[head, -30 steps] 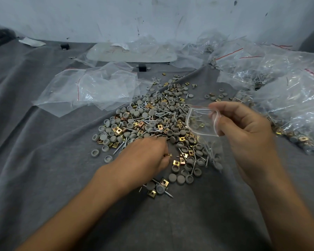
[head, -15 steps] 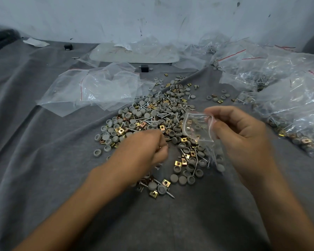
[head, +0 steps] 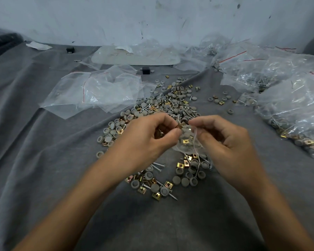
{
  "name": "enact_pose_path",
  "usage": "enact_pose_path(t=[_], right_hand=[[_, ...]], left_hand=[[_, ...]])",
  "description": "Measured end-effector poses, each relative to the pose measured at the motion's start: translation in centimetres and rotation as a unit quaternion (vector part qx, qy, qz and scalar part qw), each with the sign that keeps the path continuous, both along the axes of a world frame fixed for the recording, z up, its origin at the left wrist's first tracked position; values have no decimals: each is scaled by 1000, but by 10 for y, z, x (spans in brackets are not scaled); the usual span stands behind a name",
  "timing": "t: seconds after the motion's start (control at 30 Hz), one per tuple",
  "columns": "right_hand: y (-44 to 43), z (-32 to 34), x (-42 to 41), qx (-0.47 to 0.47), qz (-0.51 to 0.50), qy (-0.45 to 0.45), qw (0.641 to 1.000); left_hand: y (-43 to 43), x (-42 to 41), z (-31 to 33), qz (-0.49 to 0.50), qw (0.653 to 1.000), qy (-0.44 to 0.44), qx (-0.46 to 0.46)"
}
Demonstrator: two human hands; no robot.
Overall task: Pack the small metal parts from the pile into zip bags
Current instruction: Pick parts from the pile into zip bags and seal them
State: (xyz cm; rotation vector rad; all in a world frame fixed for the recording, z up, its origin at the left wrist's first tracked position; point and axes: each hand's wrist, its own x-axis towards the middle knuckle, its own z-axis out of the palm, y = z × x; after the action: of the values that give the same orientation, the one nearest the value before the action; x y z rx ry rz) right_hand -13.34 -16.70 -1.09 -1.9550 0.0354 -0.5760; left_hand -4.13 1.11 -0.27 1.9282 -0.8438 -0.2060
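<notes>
A pile of small parts [head: 170, 109] lies mid-table on grey cloth: grey round caps, brass square clips and screws. My right hand [head: 223, 142] pinches the mouth of a small clear zip bag [head: 187, 144], which hangs over the pile with caps and a brass clip inside. My left hand [head: 149, 138] meets it at the bag's mouth, fingers curled, pinching a brass clip [head: 179, 126] and a screw at the opening.
Empty clear zip bags [head: 101, 91] lie at the back left. Filled bags of parts [head: 288, 98] heap up along the right side. A small black block [head: 145, 70] and a white board [head: 134, 55] sit near the wall.
My left hand rose from the pile with parts and came to the bag's mouth. My right hand lowered the bag toward the left hand.
</notes>
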Motion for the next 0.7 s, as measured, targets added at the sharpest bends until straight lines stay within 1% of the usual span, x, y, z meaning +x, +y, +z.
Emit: enact_pose_path(t=[0.23, 0.33, 0.53, 0.63, 0.7], right_hand=[[-1, -1, 0, 0, 2, 0, 1000], [-1, -1, 0, -2, 4, 4, 1000], [-3, -1, 0, -3, 6, 2, 1000], [-4, -1, 0, 2, 2, -1, 1000], [-5, -2, 0, 6, -4, -5, 1000]], left_hand=[[0, 6, -4, 12, 998, 26, -50], [-2, 5, -5, 11, 998, 16, -54], [-2, 3, -4, 7, 999, 0, -43], [-1, 1, -3, 7, 999, -30, -10], [-1, 0, -1, 4, 999, -33, 4]])
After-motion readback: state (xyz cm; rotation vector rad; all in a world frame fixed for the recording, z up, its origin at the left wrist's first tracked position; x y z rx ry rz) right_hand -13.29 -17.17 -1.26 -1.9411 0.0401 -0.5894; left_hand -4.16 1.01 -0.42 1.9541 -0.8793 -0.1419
